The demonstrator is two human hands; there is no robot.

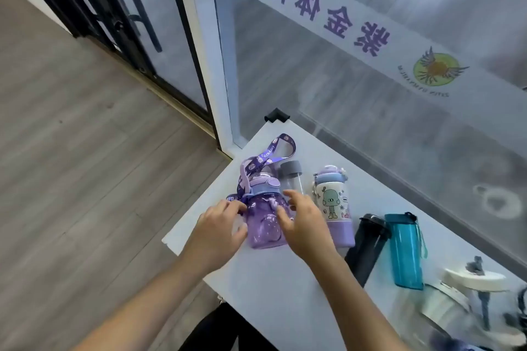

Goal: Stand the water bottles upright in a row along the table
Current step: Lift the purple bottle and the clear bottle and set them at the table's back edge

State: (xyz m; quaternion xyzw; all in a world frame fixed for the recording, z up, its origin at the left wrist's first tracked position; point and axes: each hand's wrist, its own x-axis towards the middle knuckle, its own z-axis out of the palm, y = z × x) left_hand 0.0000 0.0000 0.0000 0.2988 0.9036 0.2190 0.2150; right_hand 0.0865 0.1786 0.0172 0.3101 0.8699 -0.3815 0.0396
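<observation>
White tabletop corner against frosted glass

The tabletop (285,279) abuts a frosted glass partition (370,94) bearing purple characters and a winged logo (436,70); grey wood-plank floor (71,151) runs to a black-framed door (137,23).

Both our forearms reach forward and up from the bottom edge, bare, angled a little toward each other. Our left hand (218,232) is palm-down, fingers (232,209) bent forward, thumb (238,232) out to the right. Our right hand (303,222) is palm-down too, fingers (293,196) spread and loosely extended, thumb (283,218) pointing left. The hands sit near each other, a gap between them, wrists straight.
</observation>
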